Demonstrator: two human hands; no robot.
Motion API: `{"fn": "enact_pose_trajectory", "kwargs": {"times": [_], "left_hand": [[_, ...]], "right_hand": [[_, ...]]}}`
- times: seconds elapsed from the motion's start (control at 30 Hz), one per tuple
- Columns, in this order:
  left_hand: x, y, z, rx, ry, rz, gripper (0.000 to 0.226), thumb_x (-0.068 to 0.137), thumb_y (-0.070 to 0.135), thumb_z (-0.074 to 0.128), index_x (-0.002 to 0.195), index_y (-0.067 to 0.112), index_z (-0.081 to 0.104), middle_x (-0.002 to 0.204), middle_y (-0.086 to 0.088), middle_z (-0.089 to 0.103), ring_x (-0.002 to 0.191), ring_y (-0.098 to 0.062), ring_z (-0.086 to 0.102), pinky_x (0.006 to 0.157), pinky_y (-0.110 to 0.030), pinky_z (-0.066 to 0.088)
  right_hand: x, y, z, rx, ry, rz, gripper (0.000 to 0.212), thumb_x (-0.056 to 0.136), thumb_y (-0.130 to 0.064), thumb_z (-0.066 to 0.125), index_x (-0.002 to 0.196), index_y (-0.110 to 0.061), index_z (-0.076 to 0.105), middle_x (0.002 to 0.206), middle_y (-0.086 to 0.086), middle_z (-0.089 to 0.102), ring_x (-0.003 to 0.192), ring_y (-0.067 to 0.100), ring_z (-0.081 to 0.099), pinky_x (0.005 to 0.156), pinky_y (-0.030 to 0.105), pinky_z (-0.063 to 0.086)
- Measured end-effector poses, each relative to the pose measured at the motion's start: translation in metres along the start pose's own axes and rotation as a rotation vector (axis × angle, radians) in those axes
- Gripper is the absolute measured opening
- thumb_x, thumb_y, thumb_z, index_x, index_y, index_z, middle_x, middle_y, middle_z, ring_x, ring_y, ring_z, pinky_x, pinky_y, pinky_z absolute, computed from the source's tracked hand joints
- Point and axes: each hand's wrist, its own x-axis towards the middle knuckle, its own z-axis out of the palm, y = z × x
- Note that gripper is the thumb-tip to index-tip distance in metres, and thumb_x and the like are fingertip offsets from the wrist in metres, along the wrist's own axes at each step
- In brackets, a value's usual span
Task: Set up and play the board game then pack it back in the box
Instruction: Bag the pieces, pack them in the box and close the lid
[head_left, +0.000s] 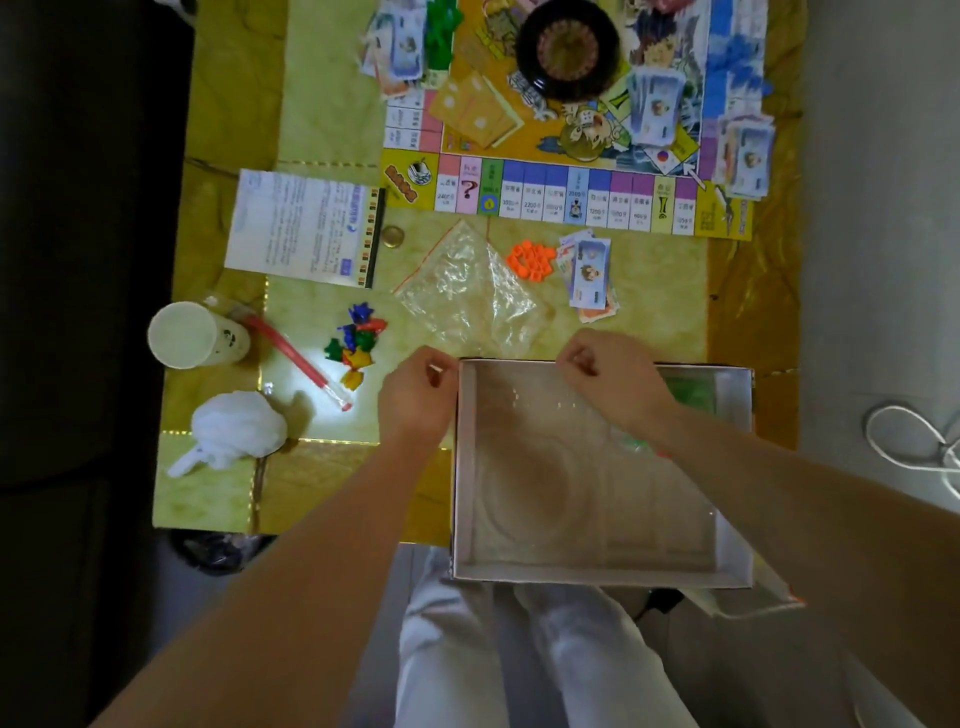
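The open box (464, 467) sits lower centre-right, the left hand (418, 400) at its far-left corner, the right hand (610, 371) over its far rim, fingers curled pinch-like, on what I cannot tell.

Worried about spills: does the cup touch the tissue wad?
Apart. The head view shows bare table between the cup and the tissue wad.

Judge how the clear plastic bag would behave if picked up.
Probably floppy: the clear plastic bag lies crumpled and flat. Looks empty, so likely very light. A push would probably bunch or slide it on the glossy table.
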Motion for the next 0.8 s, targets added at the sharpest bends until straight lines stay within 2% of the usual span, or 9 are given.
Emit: {"fn": "enact_pose_trajectory", "kwargs": {"times": [0.03, 0.1, 0.17, 0.23, 0.33, 0.47, 0.6, 0.7, 0.8], "left_hand": [[0.005, -0.006, -0.011, 0.029, 0.021, -0.026, 0.014, 0.090, 0.016, 0.057, 0.102, 0.015, 0.063, 0.084, 0.000, 0.061, 0.075, -0.018, 0.057, 0.059, -0.023, 0.037], [0.017, -0.021, -0.031, 0.104, 0.052, -0.080, 0.024, 0.086, 0.013, 0.060, 0.110, 0.013, 0.058, 0.103, -0.007, 0.060, 0.087, -0.022, 0.058, 0.070, -0.027, 0.039], [0.030, -0.036, -0.047, 0.168, 0.073, -0.140, 0.038, 0.082, 0.009, 0.065, 0.117, 0.010, 0.050, 0.119, -0.012, 0.052, 0.099, -0.029, 0.058, 0.079, -0.033, 0.041], [0.040, -0.047, -0.057, 0.206, 0.081, -0.172, 0.049, 0.077, 0.005, 0.069, 0.119, 0.006, 0.044, 0.125, -0.015, 0.046, 0.102, -0.035, 0.057, 0.078, -0.036, 0.043], [0.054, -0.061, -0.062, 0.253, 0.033, -0.170, 0.063, 0.073, 0.002, 0.073, 0.123, 0.007, 0.036, 0.128, -0.015, 0.041, 0.099, -0.036, 0.058, 0.071, -0.035, 0.043], [0.067, -0.069, -0.055, 0.230, -0.008, -0.120, 0.068, 0.073, -0.006, 0.067, 0.130, 0.009, 0.033, 0.126, -0.014, 0.038, 0.096, -0.035, 0.058, 0.067, -0.031, 0.040], [0.079, -0.069, -0.054, 0.134, -0.007, -0.058, 0.069, 0.072, -0.012, 0.061, 0.132, 0.012, 0.036, 0.127, -0.012, 0.038, 0.098, -0.032, 0.056, 0.069, -0.027, 0.038], [0.086, -0.069, -0.058, 0.100, 0.009, -0.017, 0.079, 0.072, -0.006, 0.070, 0.137, 0.018, 0.033, 0.126, -0.010, 0.035, 0.090, -0.022, 0.052, 0.070, -0.022, 0.040], [0.091, -0.069, -0.060, 0.125, 0.014, 0.065, 0.088, 0.072, 0.006, 0.078, 0.144, 0.026, 0.030, 0.123, -0.009, 0.032, 0.083, -0.012, 0.043, 0.079, -0.022, 0.044]], "right_hand": [[0.007, -0.015, 0.008, 0.025, -0.022, -0.013, 0.009, 0.087, -0.012, 0.056, 0.091, -0.014, 0.065, 0.065, -0.010, 0.053, 0.064, 0.011, 0.052, 0.063, 0.026, 0.041], [0.024, -0.045, 0.026, 0.070, -0.054, -0.029, 0.014, 0.087, -0.009, 0.055, 0.095, -0.015, 0.064, 0.064, -0.011, 0.051, 0.059, 0.004, 0.047, 0.057, 0.018, 0.035], [0.043, -0.074, 0.047, 0.082, -0.087, -0.064, 0.018, 0.086, -0.008, 0.055, 0.100, -0.016, 0.062, 0.078, -0.005, 0.057, 0.063, 0.006, 0.049, 0.059, 0.022, 0.038], [0.060, -0.093, 0.062, 0.017, -0.069, -0.095, 0.023, 0.085, -0.010, 0.057, 0.106, -0.019, 0.059, 0.090, -0.004, 0.056, 0.075, 0.014, 0.054, 0.068, 0.031, 0.046], [0.087, -0.102, 0.082, -0.123, -0.013, -0.036, 0.033, 0.084, -0.013, 0.058, 0.115, -0.020, 0.049, 0.101, -0.004, 0.046, 0.088, 0.020, 0.055, 0.077, 0.039, 0.049], [0.106, -0.096, 0.098, -0.192, -0.145, 0.042, 0.042, 0.079, -0.027, 0.061, 0.112, -0.033, 0.036, 0.117, 0.000, 0.046, 0.099, 0.025, 0.056, 0.082, 0.046, 0.052], [0.111, -0.094, 0.101, -0.132, -0.063, 0.024, 0.037, 0.082, -0.021, 0.059, 0.111, -0.031, 0.038, 0.108, 0.000, 0.050, 0.085, 0.022, 0.058, 0.076, 0.045, 0.053], [0.115, -0.101, 0.099, -0.099, -0.008, -0.045, 0.049, 0.084, -0.010, 0.056, 0.126, -0.027, 0.039, 0.104, 0.001, 0.049, 0.080, 0.018, 0.054, 0.069, 0.040, 0.051], [0.121, -0.112, 0.100, -0.185, -0.013, -0.114, 0.066, 0.085, -0.007, 0.053, 0.143, -0.030, 0.030, 0.106, 0.003, 0.047, 0.084, 0.020, 0.052, 0.064, 0.035, 0.046]]}}
